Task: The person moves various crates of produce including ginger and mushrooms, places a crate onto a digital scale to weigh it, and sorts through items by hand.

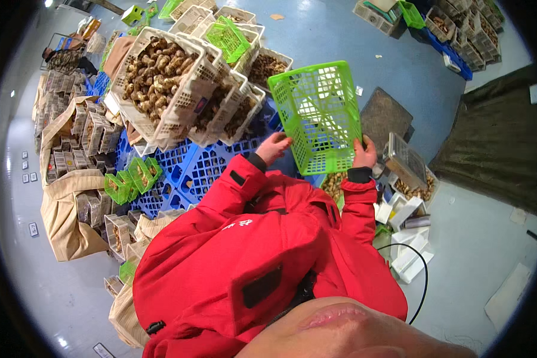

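Note:
A green plastic basket (318, 118) with slotted walls is held up in front of my red jacket, with nothing seen inside it. My right hand (365, 153) grips its near right corner. My left hand (274, 147) is at its near left edge, fingers curled against or just beside the rim; the exact contact is hard to tell. To the left stand stacked white plastic crates (196, 87), the top one full of brown, knobbly root vegetables or bulbs (159, 76). Below the basket, more small brown pieces (334, 184) show in a container.
Blue plastic pallets (183, 168) lie under the crates, with small green baskets (136, 179) on them. Covered crate rows line the left. At right are a clear-lidded box (405, 160), white foam pieces (411, 255), a black cable (426, 277) and a dark mat (385, 114). Another person (67, 60) is far left.

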Available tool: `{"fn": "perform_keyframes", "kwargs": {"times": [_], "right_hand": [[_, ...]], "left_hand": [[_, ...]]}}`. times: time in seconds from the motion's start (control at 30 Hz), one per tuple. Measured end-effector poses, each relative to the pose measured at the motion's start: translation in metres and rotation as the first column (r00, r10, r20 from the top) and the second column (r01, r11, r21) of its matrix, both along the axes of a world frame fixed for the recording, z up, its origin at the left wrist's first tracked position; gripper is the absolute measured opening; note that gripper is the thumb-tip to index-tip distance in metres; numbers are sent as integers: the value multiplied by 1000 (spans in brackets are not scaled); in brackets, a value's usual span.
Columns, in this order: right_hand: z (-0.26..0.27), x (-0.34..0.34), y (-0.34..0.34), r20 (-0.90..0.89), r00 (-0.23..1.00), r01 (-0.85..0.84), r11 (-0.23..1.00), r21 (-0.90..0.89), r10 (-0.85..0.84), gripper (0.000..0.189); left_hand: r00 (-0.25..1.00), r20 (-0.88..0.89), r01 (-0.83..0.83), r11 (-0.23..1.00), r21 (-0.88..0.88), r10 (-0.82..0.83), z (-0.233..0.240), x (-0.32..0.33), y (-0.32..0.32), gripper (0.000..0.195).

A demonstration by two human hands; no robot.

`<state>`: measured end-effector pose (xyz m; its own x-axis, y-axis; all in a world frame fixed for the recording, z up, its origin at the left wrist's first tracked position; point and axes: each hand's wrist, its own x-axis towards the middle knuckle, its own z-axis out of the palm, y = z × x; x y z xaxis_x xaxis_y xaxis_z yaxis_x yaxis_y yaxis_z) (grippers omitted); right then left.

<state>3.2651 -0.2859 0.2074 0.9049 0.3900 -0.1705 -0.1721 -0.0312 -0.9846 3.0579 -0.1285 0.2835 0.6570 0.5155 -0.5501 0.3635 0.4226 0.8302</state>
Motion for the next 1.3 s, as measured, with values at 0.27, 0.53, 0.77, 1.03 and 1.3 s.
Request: {"fn": "perform_keyframes", "kwargs": {"times": [0.27, 0.53, 0.77, 1.03, 1.3], "right_hand": [[-9, 136, 114, 137, 990, 58, 985, -160, -36, 27], [-3, 230, 197, 272, 962, 51, 954, -297, 33, 26], [-47, 323, 236, 253, 965, 123, 969, -216, -66, 26], [-54, 434, 334, 380, 924, 115, 910, -398, 50, 25], [-126, 514, 319, 248, 948, 297, 841, -453, -201, 24]], "left_hand": [[993, 110, 61, 956, -286, -31, -61, 80, 129, 24], [954, 72, -258, 918, -301, 292, -30, 122, 237, 22], [948, 116, -270, 942, -201, 296, -43, 187, 304, 17], [902, 259, -305, 934, -185, 346, -87, 293, 415, 26], [979, 145, -84, 936, -341, 141, -111, 391, 466, 29]]}}
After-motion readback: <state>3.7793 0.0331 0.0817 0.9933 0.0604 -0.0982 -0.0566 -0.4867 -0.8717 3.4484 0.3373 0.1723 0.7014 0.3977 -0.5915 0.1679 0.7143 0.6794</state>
